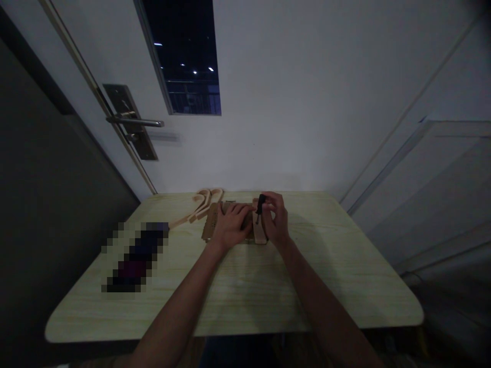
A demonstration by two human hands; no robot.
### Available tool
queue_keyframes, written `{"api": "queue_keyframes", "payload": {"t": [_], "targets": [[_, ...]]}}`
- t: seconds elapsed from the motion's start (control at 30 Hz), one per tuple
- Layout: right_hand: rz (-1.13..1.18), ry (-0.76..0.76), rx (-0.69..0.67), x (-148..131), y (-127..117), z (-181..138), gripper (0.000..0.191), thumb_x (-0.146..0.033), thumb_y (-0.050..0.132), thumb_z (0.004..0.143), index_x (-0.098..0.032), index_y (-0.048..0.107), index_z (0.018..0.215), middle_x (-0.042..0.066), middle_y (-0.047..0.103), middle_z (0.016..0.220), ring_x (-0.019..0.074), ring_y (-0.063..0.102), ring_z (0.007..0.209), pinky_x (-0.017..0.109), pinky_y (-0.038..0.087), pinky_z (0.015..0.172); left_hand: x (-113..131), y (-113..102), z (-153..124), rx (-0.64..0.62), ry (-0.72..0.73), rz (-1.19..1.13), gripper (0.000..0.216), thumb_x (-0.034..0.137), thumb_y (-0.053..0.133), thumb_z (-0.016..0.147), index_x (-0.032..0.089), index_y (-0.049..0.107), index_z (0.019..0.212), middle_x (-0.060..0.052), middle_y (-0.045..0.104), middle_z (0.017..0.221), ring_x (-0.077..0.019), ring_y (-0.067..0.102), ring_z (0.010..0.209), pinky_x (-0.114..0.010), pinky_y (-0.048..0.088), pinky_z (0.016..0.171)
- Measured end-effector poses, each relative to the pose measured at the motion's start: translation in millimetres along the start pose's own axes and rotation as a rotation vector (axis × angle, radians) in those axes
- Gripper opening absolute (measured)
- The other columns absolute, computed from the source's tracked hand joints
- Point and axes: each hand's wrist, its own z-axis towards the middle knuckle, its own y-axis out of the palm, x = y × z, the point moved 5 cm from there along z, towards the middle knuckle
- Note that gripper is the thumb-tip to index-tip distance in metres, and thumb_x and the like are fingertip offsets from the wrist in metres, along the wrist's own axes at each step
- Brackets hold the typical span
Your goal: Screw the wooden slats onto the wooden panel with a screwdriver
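My left hand lies flat with fingers spread on a brown board, perhaps cardboard, whose left edge looks ragged. Between the fingers of my right hand is a small screwdriver with a black handle, its short metal shaft pointing down. Below the shaft, a pale wooden piece rests along the right side of the board. The shaft's end is at or just above this wood; contact is too small to tell. My right hand partly covers the wood's right edge.
Several curved, hook-ended wooden pieces lie behind and left of the board. A dark, pixelated object occupies the table's left side. The pale table meets a white door with a metal handle.
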Motion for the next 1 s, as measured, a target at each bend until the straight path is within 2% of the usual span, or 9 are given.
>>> {"api": "queue_keyframes", "payload": {"t": [0.17, 0.33, 0.53, 0.73, 0.83, 1.0], "targets": [[0.035, 0.010, -0.030, 0.6, 1.5, -0.8, 0.026, -0.034, 0.048, 0.094, -0.027, 0.048, 0.118, 0.006, 0.063, 0.103, 0.0154, 0.066, 0.086, 0.028, 0.058, 0.067, 0.2, 0.0, -0.3, -0.016, -0.006, 0.003, 0.036, 0.034, 0.049, 0.090, 0.029, 0.049, 0.126, -0.005, 0.056, 0.133, -0.0263, 0.044, 0.127, -0.067, 0.009, 0.112], [-0.033, -0.013, 0.082, 2.3, -0.9, -0.4, 0.035, -0.031, 0.061, 0.086, -0.027, 0.048, 0.118, 0.003, 0.061, 0.096, 0.0130, 0.063, 0.073, 0.024, 0.054, 0.057, -0.3, 0.0, -0.3, -0.006, 0.000, -0.002, 0.038, 0.035, 0.047, 0.091, 0.029, 0.047, 0.128, -0.006, 0.056, 0.134, -0.0260, 0.044, 0.128, -0.067, 0.008, 0.112], [-0.077, -0.047, 0.032, 0.6, 0.0, 3.0, 0.026, -0.033, 0.061, 0.086, -0.028, 0.056, 0.111, 0.001, 0.060, 0.091, 0.0130, 0.059, 0.072, 0.026, 0.052, 0.057, -0.3, 0.4, -0.1, -0.016, 0.003, 0.010, 0.040, 0.034, 0.047, 0.090, 0.028, 0.046, 0.129, -0.006, 0.055, 0.134, -0.0267, 0.044, 0.127, -0.068, 0.010, 0.111], [-0.012, 0.002, 0.029, -1.9, -3.2, 0.7, 0.023, -0.032, 0.047, 0.094, -0.026, 0.054, 0.115, 0.006, 0.063, 0.101, 0.0154, 0.063, 0.087, 0.029, 0.056, 0.067, 1.1, -2.2, 0.0, -0.011, -0.006, 0.002, 0.038, 0.034, 0.047, 0.090, 0.030, 0.048, 0.128, -0.005, 0.056, 0.134, -0.0260, 0.044, 0.127, -0.065, 0.010, 0.113], [0.079, 0.040, -0.023, -1.2, -0.4, 0.2, 0.025, -0.033, 0.044, 0.096, -0.026, 0.050, 0.119, 0.005, 0.067, 0.097, 0.0158, 0.068, 0.087, 0.031, 0.057, 0.073, 0.8, -1.5, -0.2, 0.001, 0.010, -0.006, 0.038, 0.034, 0.048, 0.090, 0.030, 0.048, 0.127, -0.004, 0.057, 0.134, -0.0261, 0.045, 0.127, -0.066, 0.010, 0.112], [0.066, 0.022, -0.019, 0.8, 1.9, 2.9, 0.026, -0.032, 0.057, 0.089, -0.027, 0.055, 0.115, 0.003, 0.068, 0.098, 0.0153, 0.068, 0.082, 0.031, 0.057, 0.071, -1.3, 1.8, -0.5, 0.011, 0.009, 0.001, 0.039, 0.034, 0.048, 0.090, 0.030, 0.046, 0.129, -0.005, 0.056, 0.134, -0.0261, 0.045, 0.127, -0.067, 0.007, 0.112]]}}
